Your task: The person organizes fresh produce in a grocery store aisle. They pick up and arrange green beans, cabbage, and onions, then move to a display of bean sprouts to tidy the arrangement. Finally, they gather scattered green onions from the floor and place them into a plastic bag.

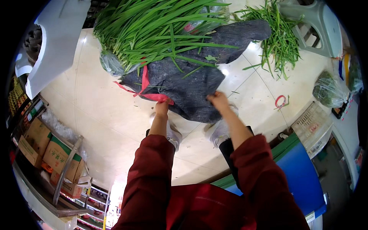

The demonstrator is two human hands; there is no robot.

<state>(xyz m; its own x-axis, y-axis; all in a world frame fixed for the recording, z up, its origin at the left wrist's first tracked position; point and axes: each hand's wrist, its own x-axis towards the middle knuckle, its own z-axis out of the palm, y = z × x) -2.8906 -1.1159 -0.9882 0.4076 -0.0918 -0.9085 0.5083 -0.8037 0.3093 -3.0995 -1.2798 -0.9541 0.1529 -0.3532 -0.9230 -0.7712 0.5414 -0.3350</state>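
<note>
A dark grey cloth (187, 83) with red ties (145, 77) is spread over the floor in front of my feet. My left hand (162, 107) grips its near left edge together with a red tie end. On the near right, my right hand (219, 101) pinches the cloth's edge between bent fingers. A big heap of long green leaves, apparently Chinese chives (149, 28), lies at the cloth's far left side, with clear plastic beneath. A few loose leaves rest on the cloth itself.
Loose green trimmings (280, 40) lie at the far right beside a grey plastic stool (325, 31). A red tape roll (280, 101) sits on the tiled floor (109, 120). Right are bagged greens (327, 89), a plastic crate (312, 126) and a blue chest (299, 172); left, cardboard boxes (59, 152).
</note>
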